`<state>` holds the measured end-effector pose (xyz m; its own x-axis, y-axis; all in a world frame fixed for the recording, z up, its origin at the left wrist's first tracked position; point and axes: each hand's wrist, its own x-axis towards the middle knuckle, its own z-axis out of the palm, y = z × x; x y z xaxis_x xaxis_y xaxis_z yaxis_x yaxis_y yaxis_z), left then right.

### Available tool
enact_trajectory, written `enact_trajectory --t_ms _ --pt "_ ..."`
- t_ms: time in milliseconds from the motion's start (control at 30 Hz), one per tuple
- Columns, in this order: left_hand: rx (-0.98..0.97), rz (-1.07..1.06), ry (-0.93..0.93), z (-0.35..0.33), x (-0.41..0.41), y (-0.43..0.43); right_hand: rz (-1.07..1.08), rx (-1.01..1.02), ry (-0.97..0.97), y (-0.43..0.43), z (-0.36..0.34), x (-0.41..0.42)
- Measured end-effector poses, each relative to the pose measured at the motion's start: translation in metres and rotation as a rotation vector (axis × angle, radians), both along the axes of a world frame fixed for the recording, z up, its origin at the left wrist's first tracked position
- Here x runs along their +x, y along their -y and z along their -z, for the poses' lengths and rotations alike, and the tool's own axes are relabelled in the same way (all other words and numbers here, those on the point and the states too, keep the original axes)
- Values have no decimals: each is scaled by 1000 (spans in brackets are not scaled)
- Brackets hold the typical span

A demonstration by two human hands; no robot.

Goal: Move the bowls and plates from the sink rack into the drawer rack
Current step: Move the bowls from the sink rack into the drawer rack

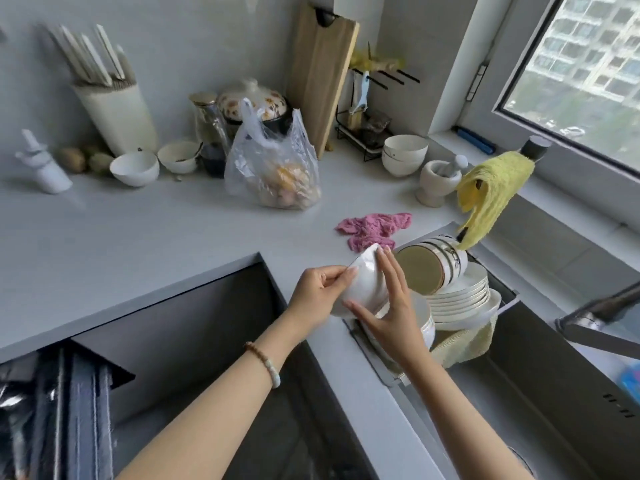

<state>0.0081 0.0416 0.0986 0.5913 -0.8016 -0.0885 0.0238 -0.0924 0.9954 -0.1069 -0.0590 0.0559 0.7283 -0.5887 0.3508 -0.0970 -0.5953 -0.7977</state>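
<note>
I have one white bowl [360, 289] in both hands, tipped on its side just above the counter edge [311, 237], between the sink rack [377, 362] and the open drawer [194, 323]. My left hand [318, 292] pinches the bowl's rim between thumb and fingertips. My right hand [391, 306] spans the bowl's outer wall, fingers laid long across it and thumb hooked at the lower edge, so the bowl is clamped between them.

By my reading the job is at an early stage. The sink rack is well loaded: a nest of white bowls [424, 323] sits directly under my right wrist, a stack of plates [460, 296] rests just behind them, and a row of banded bowls [440, 265] lies on its side on top of the plates. A yellow cloth [464, 344] hangs out from beneath the dishes.

The drawer rack [69, 393] shows only as dark, blurred dividers at the lower left (I cannot tell whether any dish stands in it), and the part of the drawer I can see holds no crockery that I can make out.

What is left, as I judge it: carry this bowl leftward and down into the drawer rack, then come back for the nested bowls, the banded bowls and the plates. The other bowls on the counter do not look like part of the rack load.
</note>
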Motion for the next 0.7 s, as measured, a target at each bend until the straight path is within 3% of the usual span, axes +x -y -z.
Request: enact_trajectory --t_ms 267,500,700 --pt "-9 -291 -112 -28 58 -225 -322 158 -8 -196 -49 81" --pt "24 -498 -176 -32 92 -485 -633 461 -104 -428 -33 154" --pt "9 -767 -335 -11 108 -647 -817 642 -265 -579 -13 200"
